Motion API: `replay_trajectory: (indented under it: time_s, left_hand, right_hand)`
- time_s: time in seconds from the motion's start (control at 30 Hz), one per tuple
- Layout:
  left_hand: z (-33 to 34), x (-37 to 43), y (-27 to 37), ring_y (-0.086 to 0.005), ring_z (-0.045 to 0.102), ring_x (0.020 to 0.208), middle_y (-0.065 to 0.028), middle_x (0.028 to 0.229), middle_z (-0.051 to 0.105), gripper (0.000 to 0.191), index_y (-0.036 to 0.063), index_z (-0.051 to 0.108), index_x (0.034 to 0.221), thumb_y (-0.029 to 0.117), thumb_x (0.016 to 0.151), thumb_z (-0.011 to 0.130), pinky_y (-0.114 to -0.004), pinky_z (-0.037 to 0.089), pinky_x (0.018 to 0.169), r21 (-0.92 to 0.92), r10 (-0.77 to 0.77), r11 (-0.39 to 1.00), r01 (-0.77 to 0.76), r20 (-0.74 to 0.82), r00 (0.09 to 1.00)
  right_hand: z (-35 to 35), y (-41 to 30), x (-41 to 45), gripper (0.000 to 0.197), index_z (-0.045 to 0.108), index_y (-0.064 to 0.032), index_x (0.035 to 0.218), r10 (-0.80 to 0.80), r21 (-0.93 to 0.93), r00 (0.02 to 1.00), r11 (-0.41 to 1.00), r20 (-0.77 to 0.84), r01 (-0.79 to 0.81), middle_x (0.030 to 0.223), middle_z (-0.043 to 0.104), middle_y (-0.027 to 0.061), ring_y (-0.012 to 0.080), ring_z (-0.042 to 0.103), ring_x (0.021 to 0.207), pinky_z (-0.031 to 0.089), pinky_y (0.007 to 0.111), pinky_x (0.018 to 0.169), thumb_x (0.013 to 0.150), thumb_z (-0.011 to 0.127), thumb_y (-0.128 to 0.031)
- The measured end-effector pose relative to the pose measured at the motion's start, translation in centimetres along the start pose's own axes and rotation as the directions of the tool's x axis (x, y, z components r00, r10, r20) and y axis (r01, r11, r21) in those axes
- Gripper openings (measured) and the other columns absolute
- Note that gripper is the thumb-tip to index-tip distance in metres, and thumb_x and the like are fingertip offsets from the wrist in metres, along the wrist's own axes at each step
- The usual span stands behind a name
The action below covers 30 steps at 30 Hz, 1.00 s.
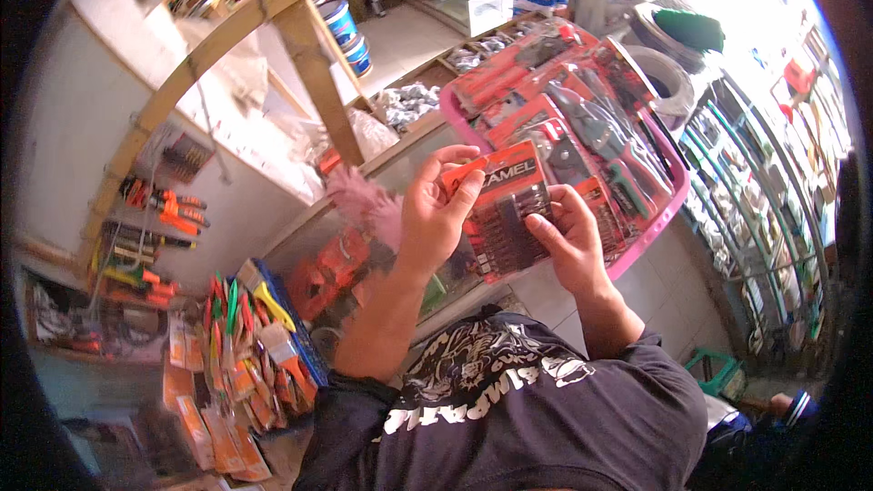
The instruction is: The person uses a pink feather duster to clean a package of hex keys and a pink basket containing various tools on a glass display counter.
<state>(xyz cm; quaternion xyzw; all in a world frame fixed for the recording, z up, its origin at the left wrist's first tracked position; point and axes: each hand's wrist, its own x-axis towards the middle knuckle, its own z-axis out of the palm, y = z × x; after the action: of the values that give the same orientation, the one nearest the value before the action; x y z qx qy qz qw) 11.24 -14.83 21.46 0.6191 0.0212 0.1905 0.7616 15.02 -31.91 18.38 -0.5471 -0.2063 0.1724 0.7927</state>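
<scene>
I hold a flat blister pack (pixel 505 218) with a red Camel header card and a row of dark, slim pieces behind clear plastic; I cannot tell what they are. My left hand (pixel 440 208) pinches the header's upper left corner between thumb and fingers. At the pack's right side, my right hand (pixel 573 235) grips its edge, thumb on the front. Just beyond the pack sits a pink plastic basket (pixel 644 242), heaped with red-carded tools. Among them lie pliers (pixel 590 116) with grey-green handles, sealed in plastic.
The basket rests on a glass display case (pixel 426 150). Bundled paintbrushes (pixel 279 344) hang at lower left. A wooden post (pixel 317 82) rises beyond my left hand. Wire racks (pixel 750 218) line the right; near a green plastic stool (pixel 713 372) is part of another person (pixel 784 406).
</scene>
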Motion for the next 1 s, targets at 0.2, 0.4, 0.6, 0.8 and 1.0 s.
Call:
replay_trajectory:
  time_s: [0.2,0.4,0.6,0.8,1.0]
  left_hand:
    - [-5.9,-6.0,0.2,-0.0085,0.056,0.083,-0.0036,0.093,0.062,0.024,0.0016,0.060,0.104,0.018,0.092,0.048,-0.022,0.043,0.077,0.354,0.081,0.934,-0.034,-0.119,0.990]
    - [-8.8,-13.9,-2.5,-0.0112,0.055,0.091,-0.0062,0.097,0.061,0.041,0.0012,0.059,0.102,0.035,0.095,0.037,-0.025,0.042,0.083,0.235,-0.233,0.932,0.274,-0.188,0.954]
    - [-9.2,-16.0,-1.5,-0.0109,0.054,0.093,-0.0061,0.100,0.059,0.044,0.0010,0.052,0.112,0.037,0.095,0.034,-0.025,0.041,0.084,0.035,-0.249,0.965,0.259,-0.169,0.954]
    - [-9.7,-17.0,-0.5,-0.0129,0.054,0.097,-0.0094,0.105,0.058,0.048,-0.0014,0.049,0.116,0.038,0.096,0.032,-0.027,0.041,0.086,0.078,-0.215,0.971,0.227,-0.133,0.967]
    - [-10.4,-17.2,-1.1,-0.0135,0.053,0.100,-0.0094,0.110,0.056,0.049,-0.0009,0.047,0.119,0.039,0.096,0.030,-0.027,0.040,0.089,-0.087,-0.270,0.960,0.265,-0.050,0.962]
  right_hand:
    - [5.2,3.2,-2.8,0.024,0.043,-0.0002,0.105,0.329,0.092,0.918,0.930,0.222,-0.356,0.097,0.058,0.0078,0.0121,0.055,0.089,0.045,0.027,0.080,0.087,0.055,-0.010]
    - [6.7,5.8,-6.7,0.034,0.037,0.0005,0.119,0.547,-0.005,0.708,0.793,0.446,-0.610,0.109,0.054,0.0102,0.0153,0.052,0.100,0.043,0.030,0.088,0.089,0.050,-0.009]
    - [7.7,6.6,-6.3,0.036,0.042,0.0014,0.120,0.550,-0.236,0.679,0.831,0.486,-0.504,0.106,0.057,0.0076,0.0103,0.052,0.096,0.042,0.027,0.085,0.089,0.053,-0.016]
    - [7.8,6.0,-6.5,0.039,0.043,0.0020,0.120,0.563,-0.348,0.624,0.826,0.542,-0.442,0.105,0.059,0.0090,0.0101,0.053,0.095,0.043,0.027,0.084,0.089,0.054,-0.018]
    - [7.5,6.1,-6.6,0.039,0.043,0.0027,0.119,0.555,-0.355,0.600,0.831,0.577,-0.428,0.106,0.059,0.0095,0.0114,0.053,0.097,0.043,0.028,0.084,0.089,0.054,-0.019]
